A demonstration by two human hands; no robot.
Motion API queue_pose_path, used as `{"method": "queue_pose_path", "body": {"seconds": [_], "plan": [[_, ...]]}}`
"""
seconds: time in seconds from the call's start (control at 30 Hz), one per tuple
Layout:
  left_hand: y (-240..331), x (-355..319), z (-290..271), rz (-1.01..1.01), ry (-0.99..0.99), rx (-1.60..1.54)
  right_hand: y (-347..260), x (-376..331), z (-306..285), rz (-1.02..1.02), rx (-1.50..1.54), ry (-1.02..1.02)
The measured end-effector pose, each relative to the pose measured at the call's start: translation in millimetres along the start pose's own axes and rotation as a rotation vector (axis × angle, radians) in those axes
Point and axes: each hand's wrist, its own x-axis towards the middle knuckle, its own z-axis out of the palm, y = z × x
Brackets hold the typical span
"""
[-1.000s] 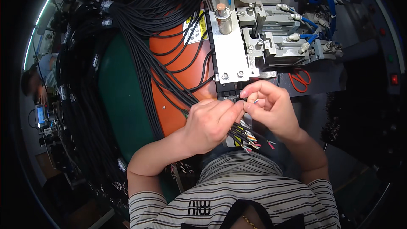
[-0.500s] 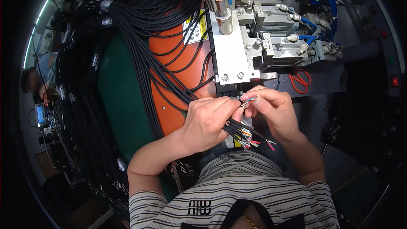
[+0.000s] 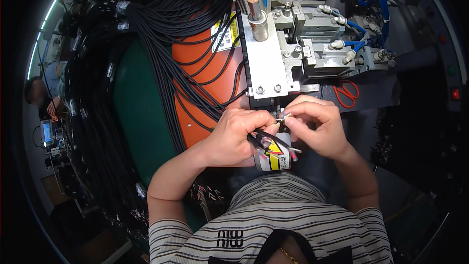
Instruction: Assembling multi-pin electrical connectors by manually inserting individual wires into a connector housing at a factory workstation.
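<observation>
**One thin, pale-tipped wire end (image 3: 288, 116) at the fingertips, several others bunched below**

At far left, a co-worker's hand (image 3: 52, 107) shows above a small lit blue-white screen (image 3: 47, 131). Nearer, thick hanks of black cable (image 3: 93, 117) with clear wrapping bands lie beside a dark green flat surface (image 3: 141, 112). A fan of long, round black cables (image 3: 163, 76) then runs over an orange-red panel (image 3: 200, 127) toward the person's bare left hand (image 3: 234, 134). Its thumb and index finger pinch together at the base of the wire end, the other fingers curled in. Below that thumb hangs a bunch of black cable ends (image 3: 267, 143), splayed into red, white and yellow cores, in front of a yellow-and-white label (image 3: 273, 164). Their sheaths look already opened; whether each one's cores have been sorted cannot be told. The held wire end sits just below the silver metal machine plate (image 3: 266, 63), apparently midway through separating or straightening, with the bunched ends seemingly left over. On its right, the bare right hand (image 3: 317, 127) closes thumb and fingertips narrowly on the pale tips. Farther right lie red-handled scissors (image 3: 346, 93), untouched.
</observation>
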Motion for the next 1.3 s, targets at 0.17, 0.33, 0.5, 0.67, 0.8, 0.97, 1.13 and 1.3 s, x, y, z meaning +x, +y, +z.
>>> {"method": "queue_pose_path", "body": {"seconds": [0.17,0.33,0.5,0.67,0.8,0.97,1.13,1.3], "plan": [[13.8,-3.7,11.9,0.111,0.162,0.548,-11.9,2.2,4.9,-0.307,-0.994,0.084],[12.1,-9.2,12.0,0.146,0.121,0.638,-9.1,3.0,1.9,-0.265,-1.089,0.039],[13.2,-7.3,12.1,0.156,0.081,0.691,-0.8,0.7,4.5,-0.287,-1.035,0.088],[19.5,-4.5,11.1,0.198,0.021,0.794,-1.7,-0.6,6.3,-0.301,-1.075,0.091],[25.6,0.0,14.7,0.176,-0.007,0.873,-8.8,0.7,10.0,-0.269,-1.242,0.025],[18.4,-4.1,13.5,0.175,0.044,0.773,-7.0,3.5,4.0,-0.3,-1.172,0.007],[20.0,-5.2,11.9,0.21,0.065,0.784,-1.0,-3.6,8.9,-0.381,-1.057,0.136],[20.8,-5.0,12.4,0.174,0.03,0.735,1.7,-3.8,10.2,-0.326,-1.049,0.152]]}}
